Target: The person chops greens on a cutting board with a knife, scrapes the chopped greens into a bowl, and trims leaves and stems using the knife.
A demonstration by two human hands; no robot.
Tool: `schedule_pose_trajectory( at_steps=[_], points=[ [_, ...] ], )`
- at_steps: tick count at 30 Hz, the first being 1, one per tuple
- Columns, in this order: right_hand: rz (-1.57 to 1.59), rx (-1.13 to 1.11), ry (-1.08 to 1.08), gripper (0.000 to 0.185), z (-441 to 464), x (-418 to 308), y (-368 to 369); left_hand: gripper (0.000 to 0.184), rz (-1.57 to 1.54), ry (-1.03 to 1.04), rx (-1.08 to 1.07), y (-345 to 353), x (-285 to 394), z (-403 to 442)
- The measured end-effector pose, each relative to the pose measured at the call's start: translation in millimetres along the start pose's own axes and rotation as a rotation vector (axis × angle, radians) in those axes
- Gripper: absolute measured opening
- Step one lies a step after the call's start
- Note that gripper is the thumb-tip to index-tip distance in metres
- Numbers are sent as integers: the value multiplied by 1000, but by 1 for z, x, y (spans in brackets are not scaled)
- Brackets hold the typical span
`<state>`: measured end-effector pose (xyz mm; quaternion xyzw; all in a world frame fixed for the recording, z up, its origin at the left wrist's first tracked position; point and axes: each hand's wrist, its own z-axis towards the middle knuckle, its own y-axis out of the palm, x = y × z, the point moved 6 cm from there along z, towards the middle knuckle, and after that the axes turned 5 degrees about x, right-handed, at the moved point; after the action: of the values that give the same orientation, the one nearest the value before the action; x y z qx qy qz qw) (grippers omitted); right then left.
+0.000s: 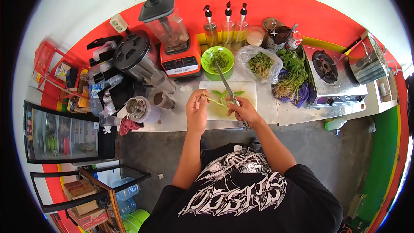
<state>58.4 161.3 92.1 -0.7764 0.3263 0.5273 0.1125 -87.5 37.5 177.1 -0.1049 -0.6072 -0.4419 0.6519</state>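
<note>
My left hand pinches one end of a thin green stem over the left side of the white cutting board. In my right hand is a long knife, its blade pointing away from me toward the green bowl. The fingers of that hand also seem to touch the stem's other end. Green leaves lie on the board behind the stem, partly covered by the blade. Just past the board, a bright green bowl holds chopped greens.
Right of the bowl stand a plastic bag of greens and a leafy bundle, then a gas stove. A red blender and clear cups are at left. Pump bottles line the wall.
</note>
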Motion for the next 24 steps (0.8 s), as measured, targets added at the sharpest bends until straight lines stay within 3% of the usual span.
schedule_pose_trajectory(
  at_steps=[5,8,10,14,16,19,24],
  points=[
    [84,149,-107,34,-11,-9,-22,12,-75,-53,-169,32,-6,-7],
    [85,248,-172,25,-23,-21,-36,14,-19,-90,-378,48,-11,-12],
    [75,287,-226,21,-27,-27,-43,19,-213,-208,-449,63,-9,-13],
    [-38,405,-397,16,-38,-49,-50,21,-93,-290,-306,58,-16,-2],
    [-133,441,-445,15,-43,-60,-48,22,463,-108,-360,59,-2,6],
    [-364,446,-574,14,-50,-78,-35,22,692,64,-434,58,9,11],
    [-376,361,-609,17,-55,-91,4,19,529,-136,-291,41,-9,12]
  ],
)
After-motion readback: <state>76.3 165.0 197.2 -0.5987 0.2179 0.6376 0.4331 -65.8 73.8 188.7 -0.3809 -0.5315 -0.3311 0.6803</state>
